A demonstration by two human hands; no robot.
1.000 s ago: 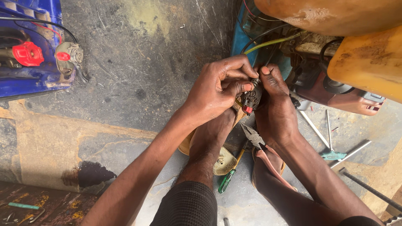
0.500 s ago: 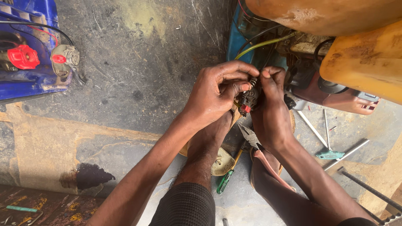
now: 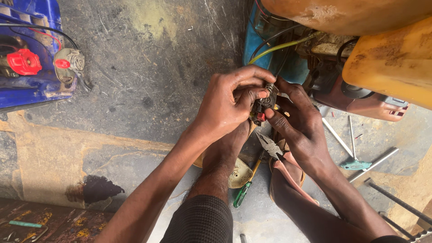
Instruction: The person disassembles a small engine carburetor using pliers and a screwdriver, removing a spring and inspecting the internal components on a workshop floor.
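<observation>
Black electrical part with red bits and a small spring point(image 3: 263, 104), pinched between both hands above the feet.

Left hand point(image 3: 225, 105) and right hand point(image 3: 299, 126) curl closed around it; pliers point(image 3: 270, 146) and a green-handled screwdriver point(image 3: 245, 189) lie below on the concrete floor point(image 3: 148, 67).

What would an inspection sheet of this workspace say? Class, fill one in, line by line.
Surface: stained, scratched concrete floor.
Job's things: small black part with a spring and red spot, pinched between both hands.
Clutter: pliers, green-handled screwdriver, teal T-handle tool, metal rods.
Fingers: left hand and right hand both grip the part.
Cables: yellow-green cable and black wires running to the machine.
Surroundings: blue machine with red cap, yellow tank, another person's foot.
</observation>
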